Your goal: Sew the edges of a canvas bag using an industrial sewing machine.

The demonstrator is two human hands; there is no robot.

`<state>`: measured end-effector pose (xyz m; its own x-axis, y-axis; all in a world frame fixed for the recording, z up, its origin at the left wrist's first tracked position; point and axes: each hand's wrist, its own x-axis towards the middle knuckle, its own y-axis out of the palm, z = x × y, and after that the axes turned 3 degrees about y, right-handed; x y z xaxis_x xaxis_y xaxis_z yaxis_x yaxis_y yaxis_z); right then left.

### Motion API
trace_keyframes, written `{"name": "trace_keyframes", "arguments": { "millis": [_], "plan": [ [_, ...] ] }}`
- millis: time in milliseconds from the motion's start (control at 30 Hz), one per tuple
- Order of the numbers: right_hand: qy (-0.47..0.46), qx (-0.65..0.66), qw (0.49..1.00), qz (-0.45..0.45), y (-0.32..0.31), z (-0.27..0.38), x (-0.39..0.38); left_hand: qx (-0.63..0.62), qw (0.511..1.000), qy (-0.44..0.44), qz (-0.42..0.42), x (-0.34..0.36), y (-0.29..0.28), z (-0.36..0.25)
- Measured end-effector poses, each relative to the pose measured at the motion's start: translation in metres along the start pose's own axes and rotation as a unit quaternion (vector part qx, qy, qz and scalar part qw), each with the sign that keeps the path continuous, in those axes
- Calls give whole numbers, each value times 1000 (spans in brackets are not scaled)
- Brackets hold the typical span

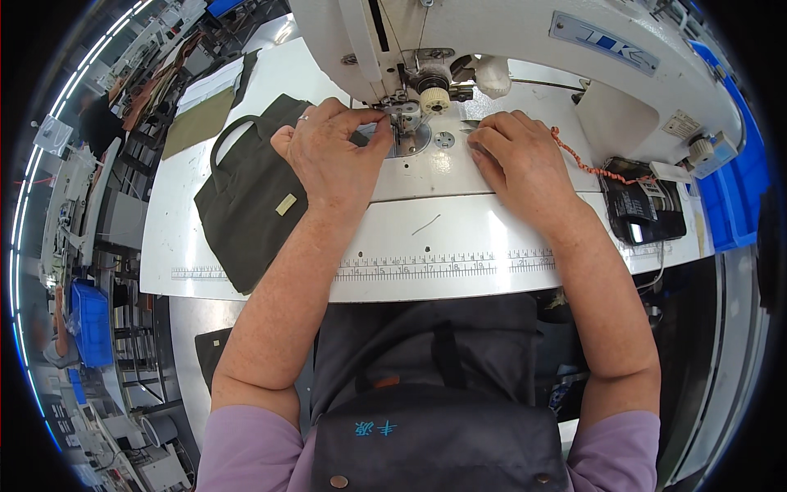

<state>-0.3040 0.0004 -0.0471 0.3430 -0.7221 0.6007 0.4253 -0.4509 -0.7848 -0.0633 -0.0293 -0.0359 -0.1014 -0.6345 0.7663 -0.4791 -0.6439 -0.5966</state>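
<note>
My left hand (334, 152) is at the needle area of a white sewing machine (500, 37), thumb and forefinger pinched together beside the presser foot (403, 123). What the pinch holds is too small to make out. A dark olive fabric bag (246, 184) with a loop handle and a small pale label (286, 204) lies under and left of that hand. My right hand (525, 164) rests on the machine bed right of the needle, fingers curled round small thread snips (470, 126). Only their metal tips show. An orange braided cord (586, 161) runs from beside this hand toward the right.
A black phone (666, 215) and a dark packet (633, 203) lie at the table's right, near a blue bin (730, 205). A ruler strip (426, 271) runs along the front edge. Papers and olive cloth (197, 123) lie at the far left. Other people work beyond.
</note>
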Motion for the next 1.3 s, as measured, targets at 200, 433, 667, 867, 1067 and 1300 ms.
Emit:
{"name": "trace_keyframes", "arguments": {
  "millis": [200, 433, 667, 867, 1067, 1300],
  "plan": [
    [0, -1, 1000, 2, 0, 0, 1, 1, 1000, 7, -20, 0, 1, -1],
    [-2, -6, 1000, 4, 0, 0, 1, 41, 998, 25, -29, -1, 3, 0],
    [1, -4, 1000, 6, -1, 1, 0, 40, 998, 31, -29, -1, 4, 0],
    [4, -2, 1000, 4, 0, 0, 0, 29, 999, 30, -19, -1, 8, 0],
    [-36, 18, 998, -39, -4, 13, 5, 26, 999, 20, 5, 1, 5, -2],
    [131, 86, 987, 29, 8, 46, 34, 20, 999, 27, 16, 2, 3, 0]
  ]
}}
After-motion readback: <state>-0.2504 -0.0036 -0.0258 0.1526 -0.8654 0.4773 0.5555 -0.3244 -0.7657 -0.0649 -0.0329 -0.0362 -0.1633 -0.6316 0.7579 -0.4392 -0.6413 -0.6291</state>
